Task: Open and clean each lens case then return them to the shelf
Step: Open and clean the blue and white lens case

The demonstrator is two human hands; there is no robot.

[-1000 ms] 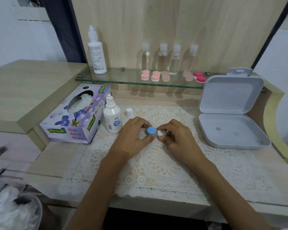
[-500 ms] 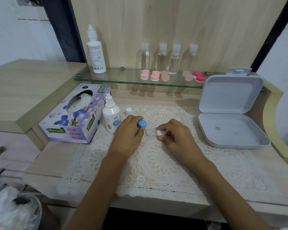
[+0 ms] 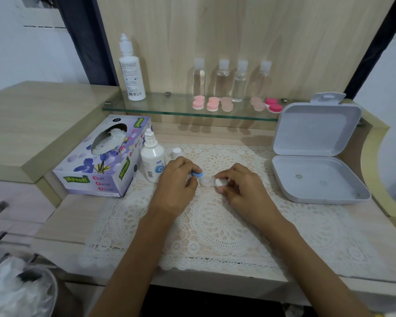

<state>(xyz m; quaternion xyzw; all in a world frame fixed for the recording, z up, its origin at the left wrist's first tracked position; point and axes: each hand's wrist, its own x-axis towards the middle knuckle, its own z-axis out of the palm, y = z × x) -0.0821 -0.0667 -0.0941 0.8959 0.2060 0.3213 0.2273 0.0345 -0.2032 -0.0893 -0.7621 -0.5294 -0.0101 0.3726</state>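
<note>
- View from above a pale wooden desk [image 3: 62, 216], covered in the middle by a cream lace doily [image 3: 215, 227]; two bare forearms reach in from the bottom edge.
- A white lens case [image 3: 206, 181] lies on the doily between the two hands, near the desk's centre. Its left well is uncovered.
- The left hand [image 3: 176, 181] has its fingers curled and pinches a round blue cap [image 3: 197, 174] between thumb and fingertips. The cap is tilted, just beside the uncovered well.
- The right hand [image 3: 242, 187] has its fingers curled inward; thumb and forefinger pinch the right end of the lens case, at its white cap [image 3: 220, 182].
- Just left of the left hand stands a small white solution bottle [image 3: 151, 161], uncapped, with its small white bottle cap [image 3: 176, 153] upright beside it on the doily.
- Further left sits a purple floral tissue box [image 3: 101, 163] with a tissue poking from its opening.
- On the right of the desk lies a grey plastic box [image 3: 318, 177], its hinged lid standing open.
- A glass shelf [image 3: 160, 108] runs along the back wall. It carries a tall white bottle [image 3: 131, 72] at the left, four clear bottles [image 3: 222, 78] with white caps, and a row of pink lens cases [image 3: 213, 103] in front of them.
- At the lower left, a bin [image 3: 16, 291] holds crumpled white tissue.
</note>
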